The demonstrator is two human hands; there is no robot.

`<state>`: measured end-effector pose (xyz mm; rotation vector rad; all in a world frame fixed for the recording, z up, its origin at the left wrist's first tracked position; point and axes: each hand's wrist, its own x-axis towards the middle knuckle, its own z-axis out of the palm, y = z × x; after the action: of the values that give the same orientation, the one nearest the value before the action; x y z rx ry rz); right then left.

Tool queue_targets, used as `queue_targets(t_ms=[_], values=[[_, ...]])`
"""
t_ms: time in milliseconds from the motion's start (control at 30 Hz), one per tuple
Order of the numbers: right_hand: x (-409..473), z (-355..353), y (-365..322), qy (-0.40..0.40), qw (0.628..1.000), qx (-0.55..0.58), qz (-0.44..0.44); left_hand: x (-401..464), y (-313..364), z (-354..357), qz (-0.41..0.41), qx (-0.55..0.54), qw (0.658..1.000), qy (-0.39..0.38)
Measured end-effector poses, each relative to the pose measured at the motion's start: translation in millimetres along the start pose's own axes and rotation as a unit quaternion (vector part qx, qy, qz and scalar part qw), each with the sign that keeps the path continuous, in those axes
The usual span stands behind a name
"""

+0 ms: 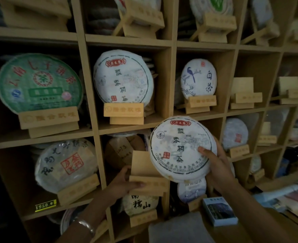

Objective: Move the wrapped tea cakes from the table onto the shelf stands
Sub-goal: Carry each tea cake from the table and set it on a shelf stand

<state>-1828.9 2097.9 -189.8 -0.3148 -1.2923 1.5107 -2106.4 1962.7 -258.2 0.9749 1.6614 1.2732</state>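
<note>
Pinching the tea cake (181, 148) in my right grip (214, 165), I should seat it squarely on the stand (144, 174) my left grip (121, 183) clasps beside it.

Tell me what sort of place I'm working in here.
Most likely a tea shop's display wall: wooden cubby shelves hold paper-wrapped tea cakes propped on wooden stands, and a yellow price tag sits on a lower shelf.

Paper-wrapped tea cake (181, 148) — seemingly matt wood stand (147, 174)
</note>
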Motion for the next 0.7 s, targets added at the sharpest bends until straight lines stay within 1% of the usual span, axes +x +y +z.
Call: queue_targets(t_ms=[233, 400, 567, 700], values=[[-10.6, 11.0, -35.7, 0.005, 1.000, 0.000, -0.029, -39.3, 35.4, 47.9, 0.039, -0.002, 0.996, -0.080], [-17.5, 9.1, -65.6, 0.023, 0.997, -0.030, -0.064, -58.7, 58.5, 81.1, 0.052, -0.020, 0.990, -0.131], [-29.7, 2.7, -89.7, 0.039, 0.994, -0.060, -0.077, -69.6, 82.6, 96.7, 0.057, -0.047, 0.985, -0.155], [-42.8, 1.9, -105.4, 0.025, 0.994, -0.074, -0.078, -74.6, 97.0, 103.6, 0.060, -0.063, 0.984, -0.158]])
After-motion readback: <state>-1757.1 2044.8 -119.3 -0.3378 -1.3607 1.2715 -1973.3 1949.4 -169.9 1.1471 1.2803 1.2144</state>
